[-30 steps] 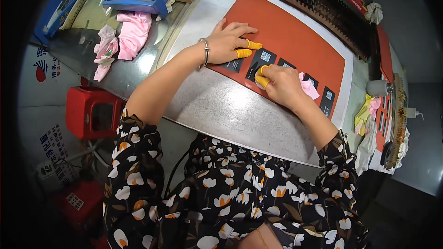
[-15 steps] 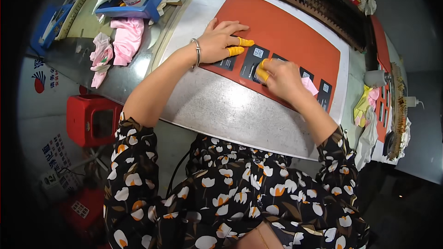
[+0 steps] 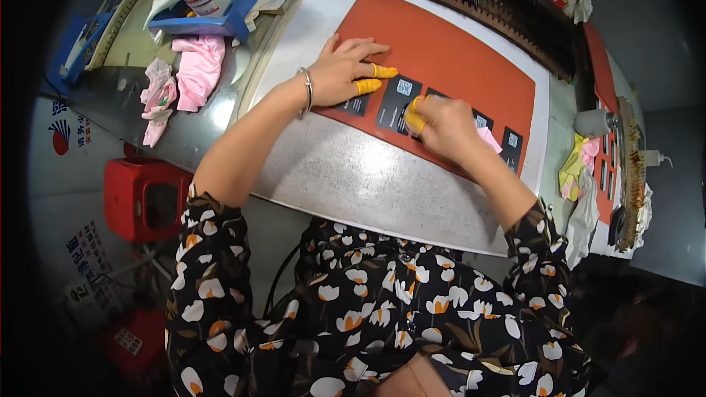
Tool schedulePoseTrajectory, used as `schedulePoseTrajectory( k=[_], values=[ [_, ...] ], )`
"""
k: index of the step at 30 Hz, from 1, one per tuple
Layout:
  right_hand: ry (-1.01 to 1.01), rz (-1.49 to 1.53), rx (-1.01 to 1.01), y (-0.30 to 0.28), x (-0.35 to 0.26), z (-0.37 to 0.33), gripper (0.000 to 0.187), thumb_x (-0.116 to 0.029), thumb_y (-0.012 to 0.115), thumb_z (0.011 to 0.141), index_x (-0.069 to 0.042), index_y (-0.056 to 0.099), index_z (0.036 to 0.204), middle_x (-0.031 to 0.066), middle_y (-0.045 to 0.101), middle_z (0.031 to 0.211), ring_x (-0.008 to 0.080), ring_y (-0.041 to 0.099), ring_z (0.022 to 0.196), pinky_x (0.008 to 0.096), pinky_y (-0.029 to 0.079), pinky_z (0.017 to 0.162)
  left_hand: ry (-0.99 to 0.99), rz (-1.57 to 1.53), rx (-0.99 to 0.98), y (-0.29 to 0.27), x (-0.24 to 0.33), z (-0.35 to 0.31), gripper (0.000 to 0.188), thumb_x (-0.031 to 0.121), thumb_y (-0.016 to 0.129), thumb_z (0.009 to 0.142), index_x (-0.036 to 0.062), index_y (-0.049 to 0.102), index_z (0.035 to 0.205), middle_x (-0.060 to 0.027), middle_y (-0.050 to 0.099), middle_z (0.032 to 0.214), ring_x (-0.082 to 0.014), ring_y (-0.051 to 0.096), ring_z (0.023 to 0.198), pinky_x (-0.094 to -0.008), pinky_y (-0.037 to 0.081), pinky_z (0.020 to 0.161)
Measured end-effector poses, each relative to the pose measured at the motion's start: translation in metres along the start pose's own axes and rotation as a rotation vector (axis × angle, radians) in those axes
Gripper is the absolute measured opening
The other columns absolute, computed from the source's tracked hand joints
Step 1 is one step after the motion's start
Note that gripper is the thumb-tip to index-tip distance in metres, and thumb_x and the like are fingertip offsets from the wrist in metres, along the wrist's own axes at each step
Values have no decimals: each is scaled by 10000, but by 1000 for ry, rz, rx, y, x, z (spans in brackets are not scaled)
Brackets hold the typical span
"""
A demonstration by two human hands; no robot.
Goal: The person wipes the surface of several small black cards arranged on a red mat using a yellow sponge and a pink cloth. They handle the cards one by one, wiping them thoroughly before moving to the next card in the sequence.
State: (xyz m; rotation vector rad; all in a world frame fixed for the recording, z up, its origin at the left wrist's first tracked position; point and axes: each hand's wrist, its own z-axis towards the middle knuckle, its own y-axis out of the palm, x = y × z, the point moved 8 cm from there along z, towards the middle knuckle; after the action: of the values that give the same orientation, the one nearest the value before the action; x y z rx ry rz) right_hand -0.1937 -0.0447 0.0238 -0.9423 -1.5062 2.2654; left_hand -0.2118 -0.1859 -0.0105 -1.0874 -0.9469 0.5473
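An orange-red mat point(image 3: 456, 51) lies on a white board, with a row of black cards point(image 3: 401, 92) bearing white print and square codes along its near edge. My left hand point(image 3: 344, 73) rests on the mat's left part, fingers spread, thumb-side fingertips in yellow finger cots beside a card. It partly covers the leftmost card point(image 3: 357, 105). My right hand point(image 3: 447, 126), also with yellow finger cots, is closed with its fingertips at the right edge of the second card. A pink cloth point(image 3: 488, 139) sticks out from under this hand; most of it is hidden.
A dark toothed rack point(image 3: 471, 11) runs along the far side. At the left are a blue tray point(image 3: 198, 26) with a clear bottle and pink cloths point(image 3: 200, 70). To the right lie a grey-capped bottle point(image 3: 594, 123) and more cloths point(image 3: 581, 165). A red stool point(image 3: 143, 198) stands at the lower left.
The whole view has shifted slightly. My right hand has moved a little across the second card toward its right edge, while my left hand stays put on the mat.
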Motion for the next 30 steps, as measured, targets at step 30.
schedulePoseTrajectory(
  k=[30],
  values=[
    [93,-23,-66,8,16,24,73,-103,593,710,-39,590,746,140,589,662,327,597,653,427,463,557,-16,32,-31,-7,3,3,318,302,515,876,291,578,1187,-10,357,1388,-245,279,1299,-511,81,1069]
  ],
)
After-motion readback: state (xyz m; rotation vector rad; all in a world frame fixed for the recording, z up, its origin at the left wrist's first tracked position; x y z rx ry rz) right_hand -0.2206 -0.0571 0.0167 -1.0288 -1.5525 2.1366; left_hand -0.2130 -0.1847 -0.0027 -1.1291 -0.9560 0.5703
